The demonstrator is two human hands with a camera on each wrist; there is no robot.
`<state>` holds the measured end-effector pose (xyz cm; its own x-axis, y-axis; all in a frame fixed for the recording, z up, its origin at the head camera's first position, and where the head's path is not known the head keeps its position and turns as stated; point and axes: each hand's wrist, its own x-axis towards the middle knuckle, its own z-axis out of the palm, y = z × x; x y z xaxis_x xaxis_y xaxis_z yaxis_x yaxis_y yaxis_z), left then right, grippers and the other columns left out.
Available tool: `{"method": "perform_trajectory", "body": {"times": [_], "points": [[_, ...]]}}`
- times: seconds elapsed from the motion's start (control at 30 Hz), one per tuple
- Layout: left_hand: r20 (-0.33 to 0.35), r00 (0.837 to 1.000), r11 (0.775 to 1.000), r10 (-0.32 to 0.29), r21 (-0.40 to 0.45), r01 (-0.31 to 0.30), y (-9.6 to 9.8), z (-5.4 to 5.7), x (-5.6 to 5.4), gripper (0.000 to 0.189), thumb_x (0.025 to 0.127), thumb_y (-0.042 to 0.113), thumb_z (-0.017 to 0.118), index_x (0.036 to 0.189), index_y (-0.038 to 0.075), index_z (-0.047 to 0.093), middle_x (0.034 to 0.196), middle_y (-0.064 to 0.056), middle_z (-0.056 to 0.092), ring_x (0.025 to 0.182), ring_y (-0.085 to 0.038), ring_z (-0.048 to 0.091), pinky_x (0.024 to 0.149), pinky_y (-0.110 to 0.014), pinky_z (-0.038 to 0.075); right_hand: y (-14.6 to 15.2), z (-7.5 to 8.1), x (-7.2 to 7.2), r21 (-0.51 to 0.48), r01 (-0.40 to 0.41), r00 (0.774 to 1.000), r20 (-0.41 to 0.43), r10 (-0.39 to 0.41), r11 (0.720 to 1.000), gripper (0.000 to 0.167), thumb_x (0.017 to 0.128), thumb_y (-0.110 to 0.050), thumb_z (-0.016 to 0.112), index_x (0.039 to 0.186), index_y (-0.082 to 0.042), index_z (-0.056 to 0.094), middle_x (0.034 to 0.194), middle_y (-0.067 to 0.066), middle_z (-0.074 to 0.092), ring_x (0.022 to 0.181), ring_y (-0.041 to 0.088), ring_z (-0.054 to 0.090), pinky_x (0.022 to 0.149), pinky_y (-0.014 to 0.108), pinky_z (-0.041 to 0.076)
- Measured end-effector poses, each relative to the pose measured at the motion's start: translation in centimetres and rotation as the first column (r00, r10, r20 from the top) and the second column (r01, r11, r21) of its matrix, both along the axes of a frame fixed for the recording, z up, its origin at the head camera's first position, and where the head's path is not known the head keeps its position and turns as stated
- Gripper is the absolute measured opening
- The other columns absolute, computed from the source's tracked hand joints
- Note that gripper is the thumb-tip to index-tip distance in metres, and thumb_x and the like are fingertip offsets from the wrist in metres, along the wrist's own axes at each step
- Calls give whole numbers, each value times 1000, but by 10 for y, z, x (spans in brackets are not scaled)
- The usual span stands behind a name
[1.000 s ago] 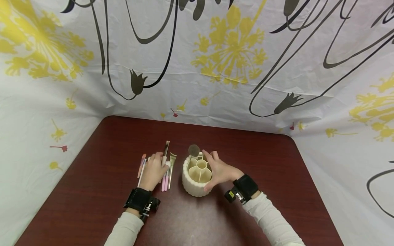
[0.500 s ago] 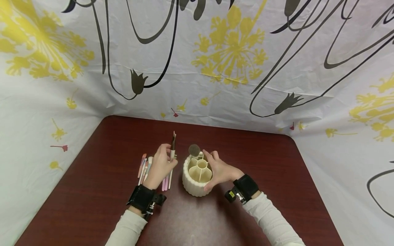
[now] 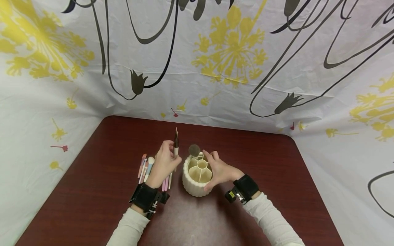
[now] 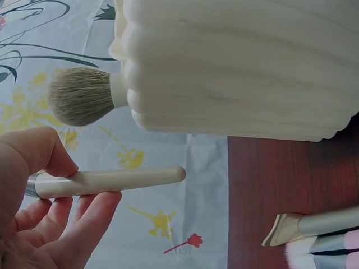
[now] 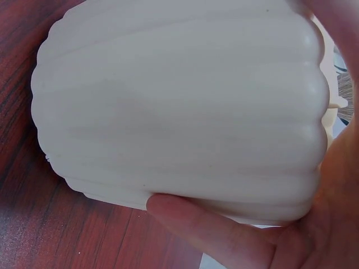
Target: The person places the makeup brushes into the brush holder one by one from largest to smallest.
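My left hand pinches a makeup brush by its cream handle, between thumb and fingers. In the head view its dark bristles point up and away, and it is above the table, left of a cream fluted brush holder. My right hand grips the right side of this holder, thumb at the front and fingers at the back rim. Several compartments surround a round central tube inside it. One fluffy round brush stands in the holder's far side, bristles up.
Several makeup brushes lie on the dark red table left of my left hand. Pink-handled brushes and a flat-tipped brush lie between that hand and the holder. A patterned cloth hangs behind the table.
My left hand has lifted the cream-handled brush from among the loose brushes and moved right, toward the holder. My right hand and the holder have stayed in place.
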<state>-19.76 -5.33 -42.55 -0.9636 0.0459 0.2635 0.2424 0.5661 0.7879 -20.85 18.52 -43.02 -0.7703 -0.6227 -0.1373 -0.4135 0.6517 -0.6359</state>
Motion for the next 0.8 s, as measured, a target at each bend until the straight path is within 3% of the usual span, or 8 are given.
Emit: {"method": "perform_trajectory", "body": {"times": [0.27,0.8], "points": [[-33,999,999,-29,25,30,5,6,2,45,76,7,61,116,4,41,94,-8,53,74,-16,56,48,-25,45,0,-1,0,-3,1,1000,-4,-1,1000,133,45,-44,87,145,-6,9,108,9,30,99,18,44,82,28,43],[-131,990,998,-58,18,61,14,13,4,43,75,3,62,113,2,40,91,-8,51,76,-17,54,59,-27,47,0,-1,0,5,10,1000,7,-10,1000,131,46,-43,87,145,-7,9,109,9,29,99,19,44,81,27,43]]}}
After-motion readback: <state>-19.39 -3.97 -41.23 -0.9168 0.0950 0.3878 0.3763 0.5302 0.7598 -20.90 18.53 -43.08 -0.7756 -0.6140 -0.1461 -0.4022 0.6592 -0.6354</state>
